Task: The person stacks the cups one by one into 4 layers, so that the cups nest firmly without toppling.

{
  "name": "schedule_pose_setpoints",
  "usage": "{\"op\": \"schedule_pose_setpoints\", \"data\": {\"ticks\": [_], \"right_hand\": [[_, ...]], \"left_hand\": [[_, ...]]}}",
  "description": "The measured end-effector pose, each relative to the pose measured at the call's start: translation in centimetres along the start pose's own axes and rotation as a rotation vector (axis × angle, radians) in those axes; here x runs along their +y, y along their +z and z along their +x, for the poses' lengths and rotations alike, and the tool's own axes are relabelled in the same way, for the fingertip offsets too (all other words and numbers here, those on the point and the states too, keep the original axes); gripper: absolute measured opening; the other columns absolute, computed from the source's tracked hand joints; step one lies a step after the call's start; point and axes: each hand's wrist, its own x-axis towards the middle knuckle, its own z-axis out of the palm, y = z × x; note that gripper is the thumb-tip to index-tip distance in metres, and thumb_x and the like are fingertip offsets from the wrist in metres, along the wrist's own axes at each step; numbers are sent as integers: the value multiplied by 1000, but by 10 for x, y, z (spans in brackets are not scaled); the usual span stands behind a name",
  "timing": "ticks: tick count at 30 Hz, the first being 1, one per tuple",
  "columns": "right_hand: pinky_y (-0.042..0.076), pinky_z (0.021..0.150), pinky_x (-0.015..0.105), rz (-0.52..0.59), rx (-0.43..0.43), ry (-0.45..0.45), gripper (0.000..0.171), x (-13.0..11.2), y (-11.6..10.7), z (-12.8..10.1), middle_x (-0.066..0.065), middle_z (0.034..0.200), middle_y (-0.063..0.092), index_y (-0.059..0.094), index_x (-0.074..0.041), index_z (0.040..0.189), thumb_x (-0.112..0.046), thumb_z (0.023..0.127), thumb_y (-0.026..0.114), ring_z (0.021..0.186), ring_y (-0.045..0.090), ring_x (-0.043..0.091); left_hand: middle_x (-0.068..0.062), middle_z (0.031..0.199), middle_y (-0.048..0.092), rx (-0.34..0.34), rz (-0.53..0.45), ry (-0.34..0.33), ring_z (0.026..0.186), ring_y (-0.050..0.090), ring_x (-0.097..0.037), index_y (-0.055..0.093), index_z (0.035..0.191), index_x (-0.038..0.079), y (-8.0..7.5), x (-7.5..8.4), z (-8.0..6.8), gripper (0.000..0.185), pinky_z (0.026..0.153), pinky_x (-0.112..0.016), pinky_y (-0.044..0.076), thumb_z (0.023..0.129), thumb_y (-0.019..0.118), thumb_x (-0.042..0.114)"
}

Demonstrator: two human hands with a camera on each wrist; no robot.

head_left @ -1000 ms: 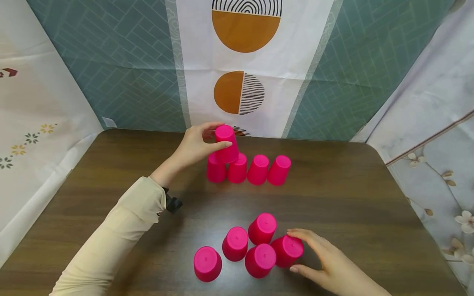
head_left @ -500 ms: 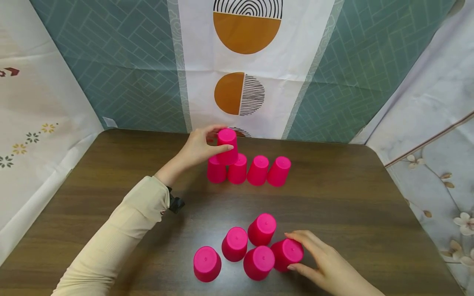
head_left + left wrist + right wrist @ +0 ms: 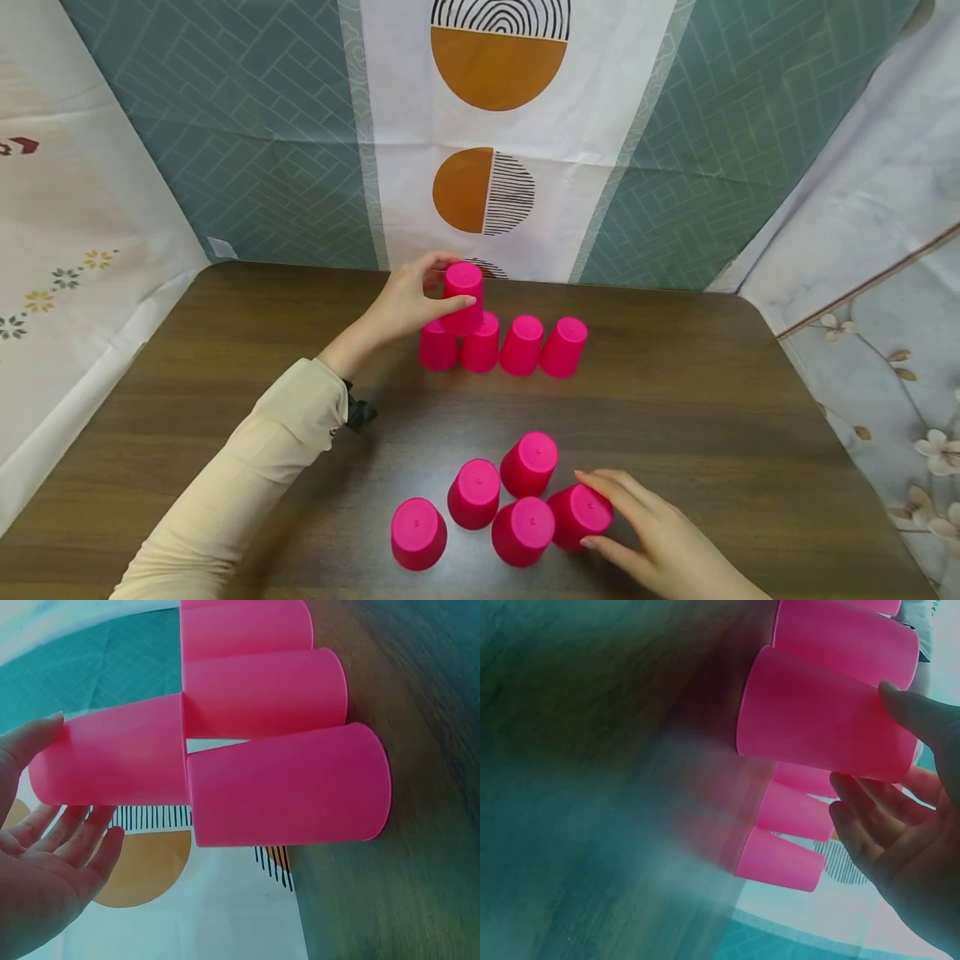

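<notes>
In the head view my left hand (image 3: 408,293) grips an upside-down pink cup (image 3: 467,287), thumb on the near side and fingers behind. That cup's rim sits at the tops of two cups in the back row, the leftmost one (image 3: 437,348) and its neighbour (image 3: 480,346). From the left wrist, the held cup (image 3: 112,754) straddles the junction of the lower cups. My right hand (image 3: 660,533) holds the rightmost cup (image 3: 580,517) of the front cluster between thumb and fingers. The right wrist view shows this cup (image 3: 817,712) with its rim at the tabletop.
Two more upside-down cups (image 3: 522,346) continue the back row rightward. Beside the right hand's cup stand others: a near one (image 3: 523,533), a far one (image 3: 529,464), a middle one (image 3: 474,493) and a left one (image 3: 417,535). Patterned cloth (image 3: 300,167) hangs behind the wooden table (image 3: 712,400).
My left hand has shifted its cup slightly right and down onto the two cups. My right hand has closed in on its cup, and the near front cup has slid slightly left.
</notes>
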Motion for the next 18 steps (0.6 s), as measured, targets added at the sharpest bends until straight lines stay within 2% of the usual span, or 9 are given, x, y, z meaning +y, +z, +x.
{"op": "schedule_pose_setpoints", "data": {"ticks": [6,9,15,18], "right_hand": [[39,89,6,-4,22,-56,70,3,1,0,-13,123,52,45,-22,137,-34,75,77,102,57,6],[42,87,9,5,21,-65,70,3,1,-1,-13,122,52,46,-22,137,-34,76,77,102,58,6],[53,76,25,24,18,-60,73,2,-1,-2,-12,121,53,47,-21,136,-30,72,80,101,58,7],[52,77,20,47,19,-58,75,2,-3,-2,-11,119,54,47,-21,135,-27,69,82,100,59,8]], "left_hand": [[-6,118,60,-8,-12,8,102,61,-24,51,127,10,2,-5,-2,55,87,-40,50,79,75,21],[-6,119,59,-20,6,-9,103,60,-24,50,127,10,2,-7,-3,56,86,-40,51,79,75,23],[-7,120,58,-35,51,-37,104,59,-27,48,128,10,1,-9,-4,59,86,-42,50,78,75,26],[-7,120,58,-34,50,-39,105,59,-27,47,130,11,1,-9,-4,62,87,-43,49,78,76,26]]}}
